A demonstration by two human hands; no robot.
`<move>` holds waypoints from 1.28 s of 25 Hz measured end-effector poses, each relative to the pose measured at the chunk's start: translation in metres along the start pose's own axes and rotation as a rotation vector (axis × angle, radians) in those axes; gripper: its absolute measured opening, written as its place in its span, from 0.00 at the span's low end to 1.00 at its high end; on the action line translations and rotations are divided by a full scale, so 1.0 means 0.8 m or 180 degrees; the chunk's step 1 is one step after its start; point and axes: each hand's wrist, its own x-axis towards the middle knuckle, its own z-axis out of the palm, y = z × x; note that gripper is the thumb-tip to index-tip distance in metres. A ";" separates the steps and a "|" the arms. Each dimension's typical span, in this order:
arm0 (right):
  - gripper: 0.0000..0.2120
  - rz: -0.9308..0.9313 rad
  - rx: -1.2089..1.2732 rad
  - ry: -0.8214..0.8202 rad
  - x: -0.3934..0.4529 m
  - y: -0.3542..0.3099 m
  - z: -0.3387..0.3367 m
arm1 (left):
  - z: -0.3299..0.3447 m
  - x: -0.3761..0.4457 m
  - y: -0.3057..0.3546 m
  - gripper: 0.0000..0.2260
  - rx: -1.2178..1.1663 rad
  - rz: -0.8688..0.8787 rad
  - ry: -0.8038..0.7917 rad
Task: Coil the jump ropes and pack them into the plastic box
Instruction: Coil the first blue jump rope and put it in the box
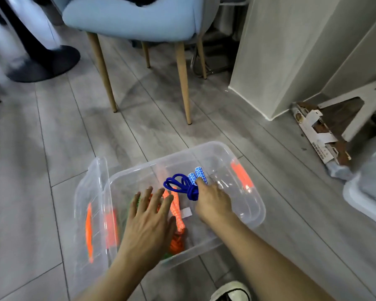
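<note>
Two hands of mine reach down over the clear plastic box (243, 216) on the grey plank floor (52, 137). Nearest me, the toe of my shoe (230, 292) shows at the bottom edge. My left hand (148, 222) is spread flat, fingers straight, over the orange jump rope (176, 227) lying coiled in the box, with a bit of green rope (135, 203) beside it. My right hand (213, 203) grips the blue jump rope (182, 185), bundled with its patterned handles together, held inside the box above the bottom. Just left of the box leans its clear lid (89, 203) with orange latches. Farther off stand a pale blue chair (130, 18) on wooden legs and a black round base (44, 61).
</note>
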 end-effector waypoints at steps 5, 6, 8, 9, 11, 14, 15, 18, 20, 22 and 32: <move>0.28 -0.0016 0.0150 -0.0331 0.039 -0.006 0.057 | 0.031 0.024 -0.009 0.21 0.0023 -0.0010 0.0017; 0.31 0.0044 0.0147 -0.0639 0.040 -0.006 0.067 | 0.038 0.027 -0.009 0.21 0.0025 -0.0006 0.0002; 0.37 0.0207 0.0248 -0.1333 0.040 -0.002 0.079 | 0.048 0.031 -0.007 0.22 0.0035 0.0026 -0.0038; 0.36 0.0199 0.0293 -0.1520 0.039 0.001 0.081 | 0.052 0.032 -0.005 0.22 0.0038 0.0045 -0.0049; 0.32 -0.0045 0.0324 -0.1404 0.034 0.004 0.077 | 0.056 0.036 -0.002 0.22 0.0006 0.0063 -0.0011; 0.30 -0.0356 0.0229 -0.0658 0.016 0.009 0.062 | 0.050 0.044 0.004 0.23 -0.0050 0.0062 0.0081; 0.28 -0.0370 0.0154 -0.0422 0.009 0.012 0.055 | 0.047 0.045 0.006 0.23 -0.0046 0.0072 0.0107; 0.22 -0.0171 -0.0052 0.0130 -0.009 0.027 0.033 | 0.033 0.044 0.014 0.21 -0.0063 0.0141 0.0144; 0.23 -0.0143 -0.0076 0.0416 -0.021 0.040 0.016 | 0.021 0.044 0.022 0.21 -0.0168 0.0159 0.0179; 0.26 -0.0187 -0.0056 0.0736 -0.038 0.051 0.000 | 0.002 0.043 0.035 0.21 -0.0233 0.0249 0.0227; 0.27 -0.0178 -0.0103 0.1809 -0.172 0.089 -0.151 | -0.143 0.023 0.137 0.20 -0.0461 0.0950 0.0689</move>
